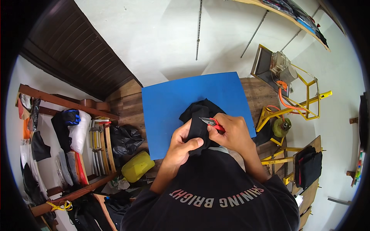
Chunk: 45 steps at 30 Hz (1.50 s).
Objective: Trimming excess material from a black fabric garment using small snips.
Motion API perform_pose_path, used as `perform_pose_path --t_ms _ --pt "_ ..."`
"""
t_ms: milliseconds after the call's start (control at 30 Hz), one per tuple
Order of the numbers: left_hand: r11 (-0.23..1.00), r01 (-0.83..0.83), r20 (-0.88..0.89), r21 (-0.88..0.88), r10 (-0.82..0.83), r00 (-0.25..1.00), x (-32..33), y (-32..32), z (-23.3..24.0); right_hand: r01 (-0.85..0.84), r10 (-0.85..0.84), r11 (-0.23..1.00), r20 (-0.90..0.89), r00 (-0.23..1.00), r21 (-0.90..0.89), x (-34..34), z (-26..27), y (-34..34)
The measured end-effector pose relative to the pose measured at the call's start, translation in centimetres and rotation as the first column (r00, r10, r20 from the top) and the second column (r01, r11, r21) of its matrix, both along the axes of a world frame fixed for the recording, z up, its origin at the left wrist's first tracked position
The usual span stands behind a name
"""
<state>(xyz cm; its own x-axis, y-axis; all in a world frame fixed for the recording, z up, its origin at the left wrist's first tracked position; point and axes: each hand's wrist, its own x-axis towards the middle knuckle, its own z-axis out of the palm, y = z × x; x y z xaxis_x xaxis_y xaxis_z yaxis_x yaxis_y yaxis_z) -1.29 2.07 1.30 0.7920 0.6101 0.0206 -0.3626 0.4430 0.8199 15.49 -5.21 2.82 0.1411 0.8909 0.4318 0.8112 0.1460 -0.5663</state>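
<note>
My left hand (184,143) grips a piece of black fabric (199,115), with the thumb lying across its front. A folded strip of the cloth stands up between my two hands, and a line of small stitches or holes runs along it. In my right hand (233,131) is a pair of red-handled thread snips (213,122). Their metal blades point left and lie against or just over the strip; whether they touch it cannot be told. The rest of the fabric bunches up beyond my fingers, over a blue tabletop (170,109).
Shelving (69,199) with clothes, bags and frames stands at left, beside a black plastic bag (127,140) and a yellow bundle (138,167). At right are a yellow metal frame (297,106) with an orange hose, a green gas cylinder (280,127) and folded black garments (308,167).
</note>
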Motion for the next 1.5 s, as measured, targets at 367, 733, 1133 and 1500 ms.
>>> perform_pose_path --t_ms 367,733,1133,1500 --pt "0.992 -0.124 -0.009 0.036 0.124 0.992 0.6 0.4 -1.0 -0.062 0.062 0.998 0.019 0.998 0.021 -0.2 0.4 0.0" --pt "0.994 -0.110 -0.095 0.018 0.111 0.989 0.7 -0.2 0.1 0.019 -0.020 0.997 0.012 1.000 0.072 0.5 0.3 0.1" --pt "0.999 0.029 -0.036 -0.024 -0.029 0.999 0.7 -0.3 0.4 -0.002 0.001 0.999 0.024 1.000 0.038 1.1 0.3 -0.1" --pt "0.999 -0.041 -0.063 -0.014 0.040 0.997 1.1 -0.3 0.1 -0.017 0.015 0.998 0.042 0.999 0.064 1.1 0.5 -0.4"
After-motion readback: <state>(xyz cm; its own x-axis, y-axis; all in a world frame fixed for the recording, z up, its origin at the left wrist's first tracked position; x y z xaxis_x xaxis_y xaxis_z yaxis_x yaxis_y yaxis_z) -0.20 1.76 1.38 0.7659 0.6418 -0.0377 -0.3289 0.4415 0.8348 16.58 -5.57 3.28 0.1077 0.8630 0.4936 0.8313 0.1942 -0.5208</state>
